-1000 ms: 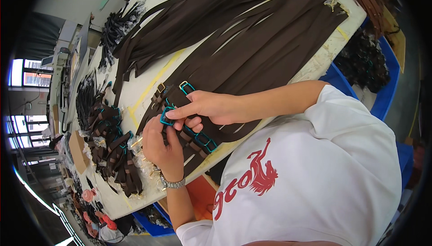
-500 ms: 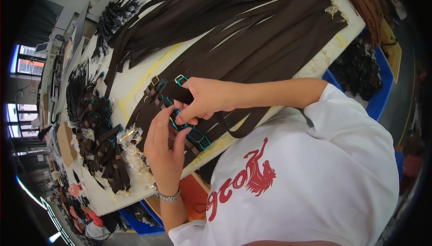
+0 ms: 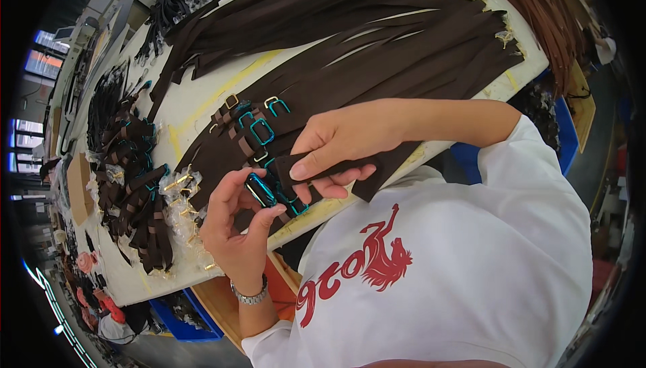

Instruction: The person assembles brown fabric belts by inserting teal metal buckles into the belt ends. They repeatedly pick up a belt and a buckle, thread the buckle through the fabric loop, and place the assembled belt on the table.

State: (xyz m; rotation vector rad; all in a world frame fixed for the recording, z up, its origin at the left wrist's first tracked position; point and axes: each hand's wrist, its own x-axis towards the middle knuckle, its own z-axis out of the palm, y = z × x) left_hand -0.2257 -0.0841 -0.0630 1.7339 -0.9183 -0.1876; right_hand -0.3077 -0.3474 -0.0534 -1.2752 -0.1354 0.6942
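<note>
My left hand (image 3: pixel 235 239), with a metal watch on its wrist, pinches a dark buckle with a teal sheen (image 3: pixel 261 190) between thumb and fingers. Close on its right, my right hand (image 3: pixel 351 134) grips the end of a dark brown strap (image 3: pixel 285 170) between thumb and fingers. The strap end points toward the buckle; whether they touch is hard to tell. Beyond both hands, several teal-edged buckles (image 3: pixel 262 131) and a gold-coloured buckle (image 3: pixel 232 101) lie among the ends of a broad layer of brown straps (image 3: pixel 377 78).
A second bundle of dark straps (image 3: pixel 269 28) lies farther back on the white table (image 3: pixel 202 102). To the left are a heap of buckled straps (image 3: pixel 138 189) and gold-coloured hardware in clear plastic (image 3: pixel 180 210). Blue bins (image 3: pixel 568 136) stand beside the table; reddish-brown straps (image 3: pixel 531 24) hang at the far right.
My hands have moved apart. The left has drawn left and down with the buckle, and the right now holds the strap end out, uncovering the buckles behind.
</note>
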